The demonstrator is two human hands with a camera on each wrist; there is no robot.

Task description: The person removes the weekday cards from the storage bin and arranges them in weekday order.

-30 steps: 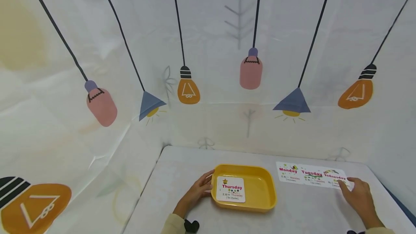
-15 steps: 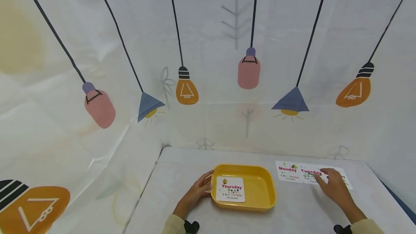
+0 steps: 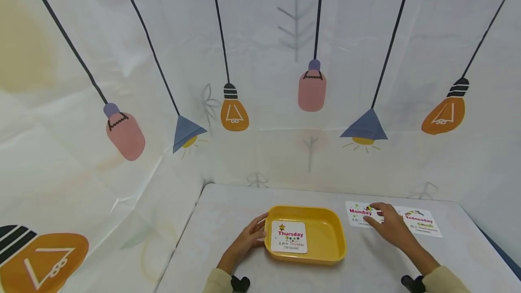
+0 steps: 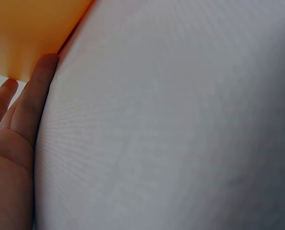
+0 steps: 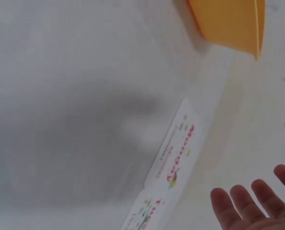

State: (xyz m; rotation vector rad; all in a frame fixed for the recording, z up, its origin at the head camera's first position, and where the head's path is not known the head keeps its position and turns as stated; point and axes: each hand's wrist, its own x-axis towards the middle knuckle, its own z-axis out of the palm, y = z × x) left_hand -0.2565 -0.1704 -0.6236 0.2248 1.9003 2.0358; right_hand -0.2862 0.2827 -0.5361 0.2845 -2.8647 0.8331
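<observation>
A yellow tray (image 3: 325, 235) stands on the table, with a white card reading "Thursday" (image 3: 289, 237) lying in its left part. My left hand (image 3: 243, 241) rests against the tray's left side; its straight fingers touch the wall in the left wrist view. My right hand (image 3: 388, 226) hovers over the row of cards with fingers spread and nothing in them. The "Monday" card (image 3: 355, 217) lies at the left end of that row, the "Wednesday" card (image 3: 423, 223) at the right end. The hand hides most of the "Tuesday" card (image 5: 143, 213) in the head view.
The white table (image 3: 228, 202) ends at a cloth backdrop (image 3: 264, 157) printed with hanging lamps. Another side of the cloth closes off the left. Dark bands sit on both wrists below the sleeves (image 3: 216, 280).
My right hand has moved left along the card row, from the Wednesday card past Tuesday toward Monday, uncovering Wednesday. The left hand and the tray have stayed in place.
</observation>
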